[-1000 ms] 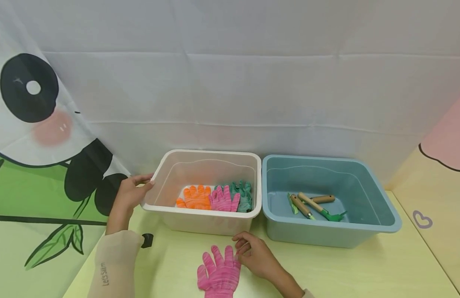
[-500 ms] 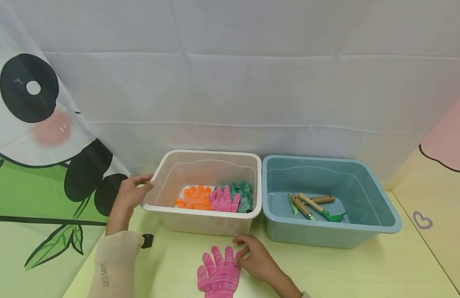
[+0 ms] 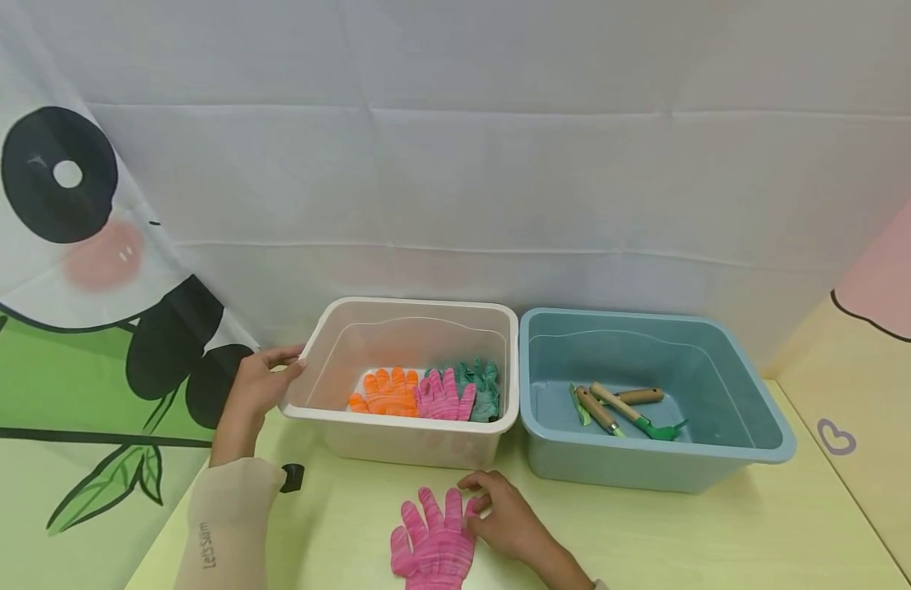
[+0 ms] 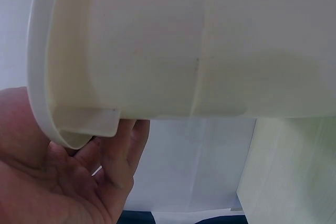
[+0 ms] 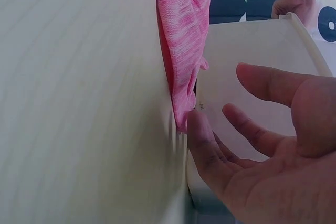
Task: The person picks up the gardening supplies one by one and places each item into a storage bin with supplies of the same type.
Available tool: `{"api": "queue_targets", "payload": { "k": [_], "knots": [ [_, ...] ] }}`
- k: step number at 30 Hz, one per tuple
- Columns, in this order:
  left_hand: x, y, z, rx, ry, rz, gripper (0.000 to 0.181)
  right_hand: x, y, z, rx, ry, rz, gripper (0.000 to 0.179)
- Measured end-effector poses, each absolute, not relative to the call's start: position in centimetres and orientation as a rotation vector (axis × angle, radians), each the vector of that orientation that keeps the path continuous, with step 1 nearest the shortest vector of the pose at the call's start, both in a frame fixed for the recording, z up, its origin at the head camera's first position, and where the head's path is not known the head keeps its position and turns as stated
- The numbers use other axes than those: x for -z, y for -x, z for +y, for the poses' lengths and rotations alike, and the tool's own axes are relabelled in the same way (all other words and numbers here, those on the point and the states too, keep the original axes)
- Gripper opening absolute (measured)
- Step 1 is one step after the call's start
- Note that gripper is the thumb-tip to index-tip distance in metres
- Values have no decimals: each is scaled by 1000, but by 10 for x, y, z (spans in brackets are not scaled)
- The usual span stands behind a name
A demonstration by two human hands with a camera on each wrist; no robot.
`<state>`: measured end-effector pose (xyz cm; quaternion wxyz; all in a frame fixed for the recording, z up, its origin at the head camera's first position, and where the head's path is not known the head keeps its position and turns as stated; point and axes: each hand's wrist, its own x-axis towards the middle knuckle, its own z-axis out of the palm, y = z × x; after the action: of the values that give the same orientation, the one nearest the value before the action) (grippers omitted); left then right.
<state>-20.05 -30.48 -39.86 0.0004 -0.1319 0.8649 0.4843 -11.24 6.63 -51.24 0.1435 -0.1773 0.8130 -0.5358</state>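
My left hand point(image 3: 260, 385) holds the left rim of a white plastic bin point(image 3: 404, 438), thumb over the rim and fingers behind it, as the left wrist view shows. A pink knitted glove point(image 3: 435, 541) lies flat on the table in front of the bin, its fingers pointing towards it. My right hand point(image 3: 503, 516) is at the glove's right edge, fingers loosely bent and spread. In the right wrist view one fingertip is right at the glove's tip; whether it touches is hard to tell. Inside the bin lie an orange glove point(image 3: 387, 392), a pink glove point(image 3: 442, 397) and green gloves point(image 3: 487, 392).
A blue bin point(image 3: 625, 467) stands right beside the white one, with several small wooden-handled garden tools point(image 3: 610, 406) in it. Behind both hangs a pale cloth point(image 3: 514, 180). The yellow table point(image 3: 721, 541) extends in front. Printed panels point(image 3: 94, 393) flank the sides.
My right hand has shifted very slightly at the glove's edge. My left hand, the bins and the gloves look the same.
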Motion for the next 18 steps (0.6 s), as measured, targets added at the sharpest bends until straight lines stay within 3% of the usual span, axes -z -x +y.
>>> {"api": "queue_targets", "payload": {
  "k": [18],
  "knots": [
    [396, 199, -303, -1511, 421, 2711, 51, 519, 111, 68, 1479, 526, 2383, 39]
  ]
}}
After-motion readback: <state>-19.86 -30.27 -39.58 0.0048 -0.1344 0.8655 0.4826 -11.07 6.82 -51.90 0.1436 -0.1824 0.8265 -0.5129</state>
